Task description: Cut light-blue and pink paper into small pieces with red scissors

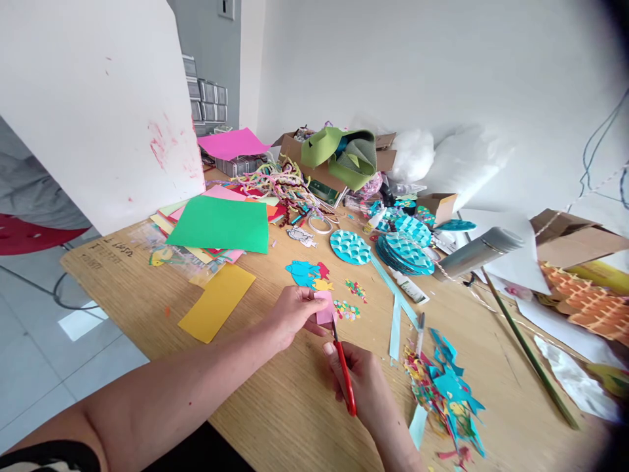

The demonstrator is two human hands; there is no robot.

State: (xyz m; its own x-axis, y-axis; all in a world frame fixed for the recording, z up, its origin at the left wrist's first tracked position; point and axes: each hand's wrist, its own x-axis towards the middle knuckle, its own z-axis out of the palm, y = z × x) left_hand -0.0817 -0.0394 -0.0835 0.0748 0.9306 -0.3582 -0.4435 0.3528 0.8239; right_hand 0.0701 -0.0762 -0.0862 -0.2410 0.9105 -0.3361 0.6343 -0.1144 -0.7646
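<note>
"Where are the scissors (349, 387), and which way do they point?"

"Over the wood-grained counter (275, 400), the right hand's (362, 377) fingers clamped on their red handles. Their long axis runs away from the wearer, pointing just short of twelve o'clock."

"And the paper (324, 307)?"

"A small pink piece at their tip, clamped in the left hand's (292, 314) fingers."

"Around it?"

"Round confetti (348, 311) at three, flat fish (298, 269) at eleven, a scale-textured disc (350, 247) at one, yellow card (216, 305) at nine."
</note>
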